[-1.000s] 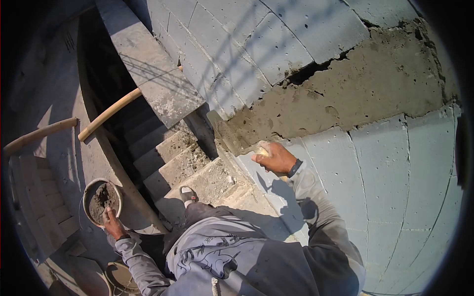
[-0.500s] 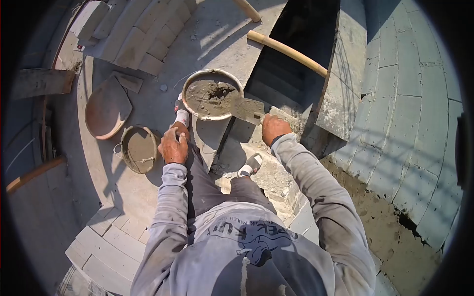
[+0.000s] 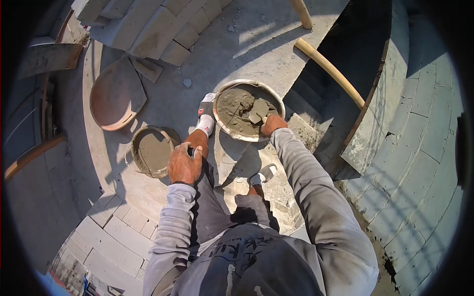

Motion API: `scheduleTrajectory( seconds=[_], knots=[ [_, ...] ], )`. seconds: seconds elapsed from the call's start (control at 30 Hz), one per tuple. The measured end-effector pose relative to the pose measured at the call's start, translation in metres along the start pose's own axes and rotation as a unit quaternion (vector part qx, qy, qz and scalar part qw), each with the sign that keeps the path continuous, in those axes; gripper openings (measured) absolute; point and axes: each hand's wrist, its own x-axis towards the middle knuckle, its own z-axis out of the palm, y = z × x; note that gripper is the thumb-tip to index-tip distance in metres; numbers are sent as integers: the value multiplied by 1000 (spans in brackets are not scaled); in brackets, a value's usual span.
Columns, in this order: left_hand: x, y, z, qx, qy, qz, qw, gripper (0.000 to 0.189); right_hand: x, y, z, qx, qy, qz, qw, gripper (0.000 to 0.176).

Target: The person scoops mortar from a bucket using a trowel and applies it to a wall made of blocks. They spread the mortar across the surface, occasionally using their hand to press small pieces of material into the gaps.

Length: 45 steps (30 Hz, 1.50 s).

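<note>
My right hand grips a trowel by its handle, which my fingers mostly cover. The trowel's blade sits in grey mortar inside a round bucket, with some mortar on or against it. My left hand rests on my left knee, fingers laid over it and holding nothing. Just left of that hand stands a smaller bucket with a grey, smooth-surfaced filling and a thin handle.
An empty-looking reddish basin lies at the left beside a flat piece of board. Pale blocks are stacked behind. A dark stairwell opening has a wooden pole across it. A block wall rises at the right.
My right hand has brought the trowel from beyond the bucket's right rim into the mortar. My left hand stays on the knee. The view has shifted, so surroundings appear farther right.
</note>
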Motion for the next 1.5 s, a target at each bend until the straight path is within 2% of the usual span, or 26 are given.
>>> scheduleTrajectory(
  seconds=[0.17,0.23,0.27,0.37,0.43,0.57,0.67,0.7,0.77,0.93,1.03,1.17,1.23,1.37,1.4,1.47,1.5],
  knots=[
    [12,8,-9,-13,-22,14,1000,44,-12,34,11,21,-71,15,997,40],
    [13,8,-9,-20,-22,16,999,44,-33,49,24,38,41,-42,998,52],
    [13,8,-9,-27,-22,16,999,45,-43,53,24,45,34,-38,998,59],
    [10,13,-5,-29,-24,10,999,45,-81,65,17,46,73,-54,995,59],
    [3,19,-1,-30,-29,23,999,46,-92,65,7,22,-4,-28,999,58],
    [-13,29,9,-28,-31,27,999,46,-109,53,-5,26,-26,-14,999,51],
    [-26,27,18,-13,-3,24,1000,44,-122,39,-18,2,-102,12,995,40],
    [-30,25,22,-15,2,24,1000,44,-124,43,-11,2,-98,8,995,40],
    [-38,21,25,-23,-8,21,999,44,-125,48,8,30,-7,18,999,38],
    [-42,20,38,-24,-17,27,999,44,-129,71,11,-2,-13,9,1000,49],
    [-43,25,38,-24,-9,47,999,44,-137,83,9,10,37,-21,999,49],
    [-42,29,32,-23,-14,56,998,43,-148,75,-3,29,39,-7,999,40],
    [-38,32,31,-29,-21,53,998,42,-159,70,-15,39,34,1,999,42],
    [-34,48,36,-41,-53,43,997,43,-211,82,-29,82,78,-24,993,44],
    [-34,55,39,-36,-27,66,997,45,-226,91,-23,94,110,-25,989,48],
    [-31,68,42,-56,-61,111,990,47,-282,101,-38,108,98,1,989,48],
    [-20,70,56,-23,-59,95,993,45,-314,107,-39,118,119,14,986,47]
  ],
)
